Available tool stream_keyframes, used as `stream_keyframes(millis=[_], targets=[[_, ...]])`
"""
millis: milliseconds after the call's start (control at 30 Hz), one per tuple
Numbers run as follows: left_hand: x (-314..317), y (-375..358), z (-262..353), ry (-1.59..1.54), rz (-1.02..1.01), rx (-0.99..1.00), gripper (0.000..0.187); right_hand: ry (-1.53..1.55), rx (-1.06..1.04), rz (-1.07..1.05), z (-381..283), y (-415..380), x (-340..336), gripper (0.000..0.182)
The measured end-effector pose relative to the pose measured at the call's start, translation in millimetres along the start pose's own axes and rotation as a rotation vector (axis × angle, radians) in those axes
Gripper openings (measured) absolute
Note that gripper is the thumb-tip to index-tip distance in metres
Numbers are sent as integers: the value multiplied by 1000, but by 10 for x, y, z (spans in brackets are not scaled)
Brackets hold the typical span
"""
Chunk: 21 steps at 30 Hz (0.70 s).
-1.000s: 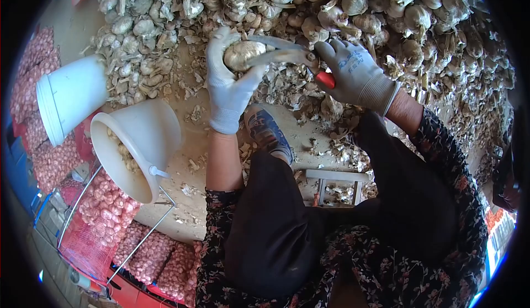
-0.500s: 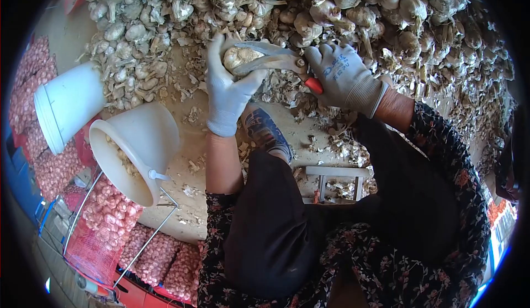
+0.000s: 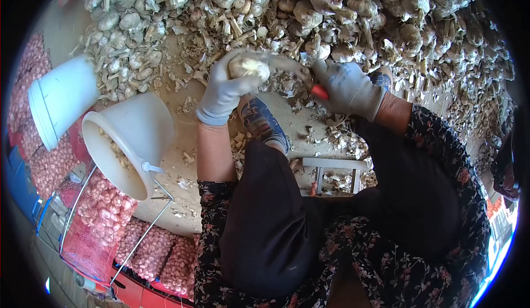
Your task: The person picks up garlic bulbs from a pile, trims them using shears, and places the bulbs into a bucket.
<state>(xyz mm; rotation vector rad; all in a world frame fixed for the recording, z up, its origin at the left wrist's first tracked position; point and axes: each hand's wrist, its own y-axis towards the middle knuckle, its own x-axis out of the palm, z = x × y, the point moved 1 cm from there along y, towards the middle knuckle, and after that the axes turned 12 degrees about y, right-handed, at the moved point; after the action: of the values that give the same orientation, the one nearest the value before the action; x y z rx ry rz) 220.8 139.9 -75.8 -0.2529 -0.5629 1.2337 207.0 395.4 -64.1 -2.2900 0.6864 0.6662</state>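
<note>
My left hand, in a white glove, is closed around a garlic bulb, its pale side facing up. My right hand, also gloved, grips the red handle of a pair of shears. The shears' blades are smeared by motion and reach left to the bulb's right side. Just beyond both hands lies a large heap of dry garlic bulbs, with cut stalks and papery skins below it.
To the left, a white bucket tilts on a metal frame, garlic inside it. Another white bucket stands behind. Red mesh sacks of garlic line the lower left. A metal stool is between my legs.
The shears' blades have moved from around the bulb to its right side. My left hand has turned and shifted slightly left, and more of the bulb's pale surface shows.
</note>
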Motion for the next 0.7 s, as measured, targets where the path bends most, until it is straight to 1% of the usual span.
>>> stream_keyframes(millis=[33,67,100,167,200,233,300,367,400,433,467,500,533,567,633,667,700], targets=[[4,-19,-7,-69,-126,2,59,28,17,5,38,2,7,36],[88,-75,-68,-233,-35,42,63,54,32,12,71,8,3,36],[72,-75,-114,-233,-34,42,63,54,31,11,84,-5,-12,36],[12,-71,-232,-185,29,10,67,26,-18,-31,93,-32,-55,41],[-4,-64,-194,-99,71,26,70,20,-24,-30,106,-40,-70,41],[-6,-65,-169,-101,76,31,70,-10,-43,-5,113,-65,-74,41],[62,-105,-44,48,104,21,59,-31,-56,12,112,-94,-25,41],[127,-85,-13,95,83,28,57,-123,-186,122,108,-22,-3,41],[147,-97,-42,36,63,-29,58,-118,-154,53,97,35,18,40],[164,-102,-49,-19,46,-77,60,-130,-168,69,92,75,52,40],[206,-113,-24,-90,-4,-102,66,-46,-158,35,70,103,97,40],[160,-69,-53,26,-119,-160,66,38,-147,0,28,115,97,40],[180,-102,-47,11,2,-115,60,103,15,-114,-122,133,-15,36],[215,-211,-57,-9,124,-74,55,96,2,-100,-119,138,3,36],[155,-517,198,246,508,37,46,437,108,-8,1,109,89,32],[12,-688,248,594,793,299,33,502,167,32,55,73,78,31],[-410,-1075,175,434,1017,250,23,505,160,30,83,36,41,31]])
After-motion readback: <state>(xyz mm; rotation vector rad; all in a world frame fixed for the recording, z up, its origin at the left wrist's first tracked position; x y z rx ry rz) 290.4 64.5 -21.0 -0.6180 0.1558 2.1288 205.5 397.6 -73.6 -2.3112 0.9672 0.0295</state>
